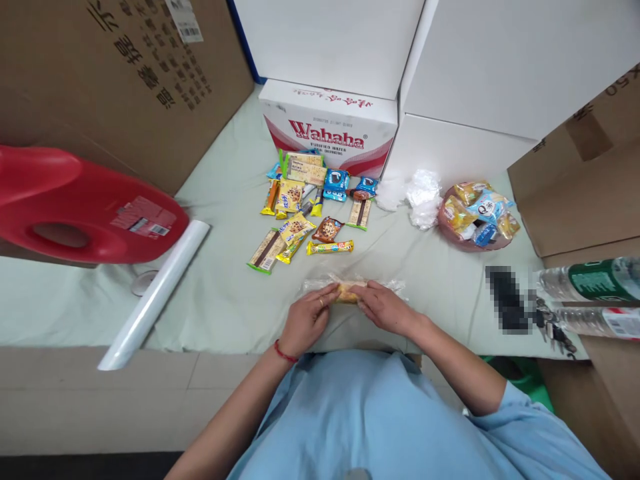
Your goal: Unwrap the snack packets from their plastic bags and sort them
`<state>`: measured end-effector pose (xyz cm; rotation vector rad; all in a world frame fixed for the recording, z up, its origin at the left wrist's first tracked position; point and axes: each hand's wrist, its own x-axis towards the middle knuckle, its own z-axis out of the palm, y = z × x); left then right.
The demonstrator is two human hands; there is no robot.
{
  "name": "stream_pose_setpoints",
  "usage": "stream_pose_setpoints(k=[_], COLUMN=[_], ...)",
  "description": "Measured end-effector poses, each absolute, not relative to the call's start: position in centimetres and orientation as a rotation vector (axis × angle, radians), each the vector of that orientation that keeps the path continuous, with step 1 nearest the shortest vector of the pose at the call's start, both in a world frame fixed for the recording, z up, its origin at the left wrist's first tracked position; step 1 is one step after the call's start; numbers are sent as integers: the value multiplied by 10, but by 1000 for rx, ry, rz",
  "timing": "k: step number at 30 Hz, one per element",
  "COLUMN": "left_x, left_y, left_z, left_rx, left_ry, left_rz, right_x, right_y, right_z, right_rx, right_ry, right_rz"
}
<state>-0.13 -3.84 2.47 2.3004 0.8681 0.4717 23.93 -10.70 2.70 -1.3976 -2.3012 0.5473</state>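
"Wahaha" in red stands on the white carton, "Q" on a blue packet

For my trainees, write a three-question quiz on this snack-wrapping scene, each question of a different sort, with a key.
1. True or false: both hands touch the snack in clear film.
2. Which lies left of the loose snack packets?
A. the bowl of snacks
B. the roll of clear film
C. the water bottles
3. Fill in: the red band sits on the person's ____ wrist.

Key:
1. True: left hand and right hand meet on it.
2. B
3. left; the red band circles that wrist.
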Motion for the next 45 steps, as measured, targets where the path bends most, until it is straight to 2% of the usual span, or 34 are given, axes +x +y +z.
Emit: stream_pose_setpoints(k=[4,8,11,15,18,21,25,28,32,36,42,45], left_x=[-2,9,12,2,-13,-25,-23,-7,23,50,54,49], left_y=[-33,-37,-41,-41,-35,-25,-16,-20,-37,-56,-70,-74], left_z=[29,31,29,21,15,11,11,19,41,61,48,37], left_rx=[2357,2437,2474,2362,2087,1793,1843,1958,1876,2091,2531,2669], left_ry=[931,996,1029,1077,1165,1512,1766,1634,1296,950,870,831], left_rz=[336,340,334,348,607,896,800,660,702,648,452,457], right_x=[233,227,225,221,216,211,208,207,205,209,243,260], right_y=[-109,-101,-94,-94,-101,-108,-111,-110,-108,-115,-145,-155], right_z=[24,34,44,51,51,50,53,54,50,48,60,54], right_rx=[-1405,-1671,-1763,-1675,-1700,-1721,-1759,-1756,-1714,-1624,-1447,-1764], right_ry=[-2035,-1721,-1789,-2169,-2399,-2485,-2479,-2454,-2433,-2244,-2025,-1671], right_rz=[587,874,993,761,549,431,401,414,471,620,899,688])
